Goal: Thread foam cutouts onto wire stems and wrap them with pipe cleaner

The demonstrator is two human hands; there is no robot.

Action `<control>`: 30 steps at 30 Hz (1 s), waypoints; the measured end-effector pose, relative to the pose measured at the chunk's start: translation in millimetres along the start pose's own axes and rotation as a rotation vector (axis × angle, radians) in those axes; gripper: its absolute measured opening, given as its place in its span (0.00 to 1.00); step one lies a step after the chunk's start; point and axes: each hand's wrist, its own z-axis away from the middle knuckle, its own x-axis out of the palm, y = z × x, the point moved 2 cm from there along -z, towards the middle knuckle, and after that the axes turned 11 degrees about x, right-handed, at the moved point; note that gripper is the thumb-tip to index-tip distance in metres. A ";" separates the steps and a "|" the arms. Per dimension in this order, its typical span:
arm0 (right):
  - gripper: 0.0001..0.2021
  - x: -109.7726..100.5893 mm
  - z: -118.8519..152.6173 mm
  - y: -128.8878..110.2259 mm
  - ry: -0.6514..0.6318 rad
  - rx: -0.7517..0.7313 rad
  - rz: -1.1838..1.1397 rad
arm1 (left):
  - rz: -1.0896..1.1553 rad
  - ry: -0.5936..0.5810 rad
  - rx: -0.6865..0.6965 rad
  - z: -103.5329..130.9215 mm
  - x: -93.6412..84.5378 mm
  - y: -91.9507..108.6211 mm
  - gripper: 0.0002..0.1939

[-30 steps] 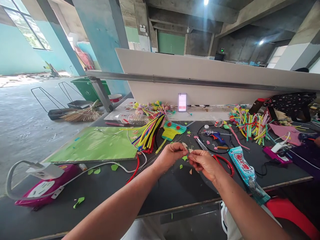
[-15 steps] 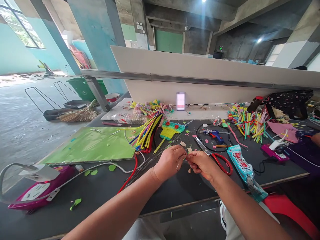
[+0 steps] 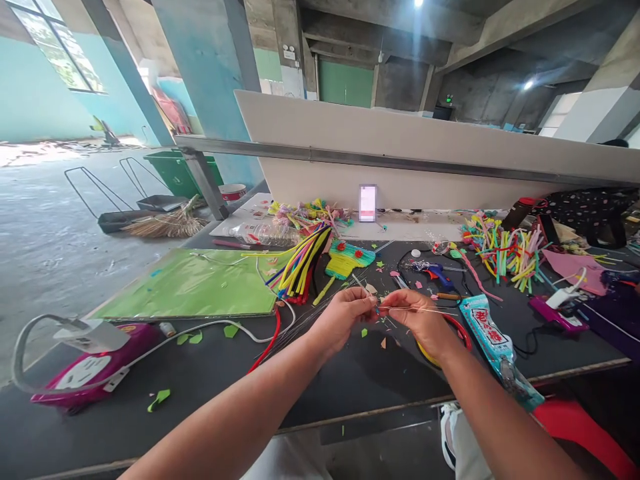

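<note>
My left hand (image 3: 345,313) and right hand (image 3: 417,315) meet just above the dark counter (image 3: 350,380), fingertips nearly touching. Both are closed down to a pinch on a thin, pale length of wire (image 3: 425,309): the right hand grips it so that a bare stretch runs out to the right past my knuckles, and the left pinches the near end, where a small greenish bit seems to sit, though it is too small for me to tell what it is.

The wire is so fine that I judge a loose pinch would let it slip or spring away into the scattered green paper scraps (image 3: 190,339) on the counter, where it would be hard to find. Its free end points toward the red-handled scissors (image 3: 457,327) lying under my right wrist and could snag there. The bundle of coloured pipe cleaners (image 3: 300,267) lies well beyond my left hand, and the blue hot-glue gun (image 3: 435,272) sits further back with its cord looped near; a careless sweep of my arm could drag that cord.
</note>
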 end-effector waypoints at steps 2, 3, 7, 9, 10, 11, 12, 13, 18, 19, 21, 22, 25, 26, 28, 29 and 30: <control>0.08 11.4 -0.5 6.9 0.042 -0.025 0.001 | 0.039 0.013 -0.006 0.3 0.3 -0.9 0.09; 0.07 15.5 -1.1 9.5 0.071 -0.036 -0.006 | 0.045 0.014 -0.005 0.3 0.3 -1.0 0.10; 0.06 19.4 -5.8 15.5 0.202 -0.075 0.037 | -0.002 0.030 0.000 -0.1 -1.4 -0.7 0.10; 0.06 17.3 -7.9 16.7 0.255 -0.081 0.111 | -0.035 0.045 -0.005 -0.4 -2.4 -1.1 0.10; 0.07 16.1 -8.6 16.9 0.268 -0.075 0.155 | -0.051 0.047 -0.008 -0.5 -2.6 -1.4 0.10; 0.06 15.1 -9.0 16.6 0.273 -0.062 0.204 | -0.068 0.046 -0.012 -0.6 -2.8 -2.0 0.10; 0.06 14.2 -9.2 15.8 0.274 -0.049 0.260 | -0.087 0.043 -0.014 -0.6 -2.9 -2.6 0.09; 0.06 13.6 -9.1 14.4 0.275 -0.045 0.326 | -0.111 0.038 -0.011 -0.7 -2.9 -3.3 0.09; 0.03 13.7 -7.6 3.2 0.277 -0.202 0.600 | -0.278 0.053 -0.015 -0.7 -3.3 -6.9 0.07; 0.03 13.4 -7.7 2.5 0.268 -0.197 0.596 | -0.300 0.047 -0.018 -0.5 -2.9 -6.8 0.07; 0.04 11.4 -8.5 3.8 0.239 -0.099 0.505 | -0.300 0.013 -0.005 -0.1 -1.2 -4.3 0.06; 0.05 10.0 -8.9 5.0 0.222 -0.038 0.425 | -0.283 -0.009 0.021 0.1 -0.3 -1.6 0.09; 0.08 6.4 -9.0 7.2 0.185 0.048 0.162 | -0.223 -0.059 0.163 0.2 0.2 10.2 0.23; 0.08 5.7 -8.9 7.4 0.176 0.047 0.101 | -0.212 -0.073 0.215 0.0 -0.5 14.3 0.25; 0.09 5.3 -8.6 7.6 0.164 0.050 0.052 | -0.209 -0.093 0.286 -1.0 -3.0 20.2 0.22; 0.09 5.6 -8.4 7.8 0.160 0.060 0.057 | -0.218 -0.096 0.303 -1.8 -4.6 21.7 0.20; 0.09 6.1 -8.2 8.0 0.160 0.071 0.076 | -0.236 -0.091 0.312 -2.7 -6.4 22.0 0.19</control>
